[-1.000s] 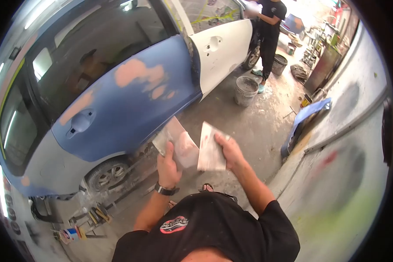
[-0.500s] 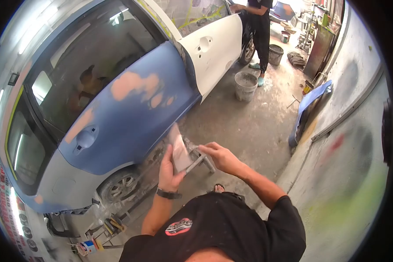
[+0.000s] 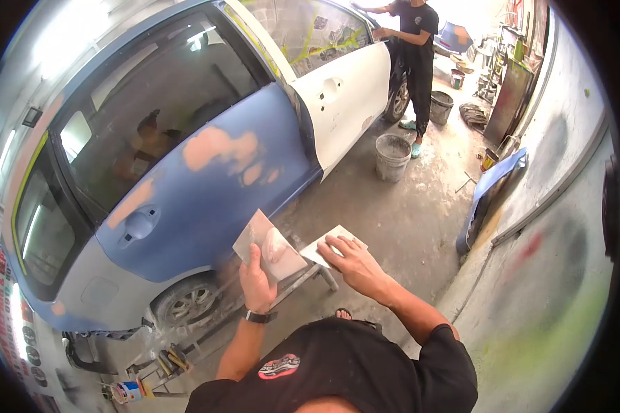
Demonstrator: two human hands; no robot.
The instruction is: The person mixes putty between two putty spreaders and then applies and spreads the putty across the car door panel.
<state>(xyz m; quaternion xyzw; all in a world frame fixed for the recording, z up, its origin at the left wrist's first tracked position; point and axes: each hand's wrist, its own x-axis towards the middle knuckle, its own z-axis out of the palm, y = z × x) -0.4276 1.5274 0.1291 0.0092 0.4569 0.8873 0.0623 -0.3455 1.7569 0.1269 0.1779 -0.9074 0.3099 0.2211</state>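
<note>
Pinching a board (image 3: 253,232) smeared with pink paste (image 3: 276,246) by its near edge in the left hand (image 3: 257,286); gripping a flat white plate (image 3: 316,253) in the right hand (image 3: 355,265), just beside the board, near the blue car door (image 3: 210,199).

Left hand (image 3: 257,283): closed in a grip, thumb (image 3: 255,256) extended forward; other fingers largely hidden. Left forearm (image 3: 242,351): roughly in line with the hand, directed forward. Right hand (image 3: 358,268): back upward, fingers (image 3: 336,249) slightly bent and directed toward the left hand. Right forearm (image 3: 412,310): angled inward. Hands: near each other, not touching.
</note>
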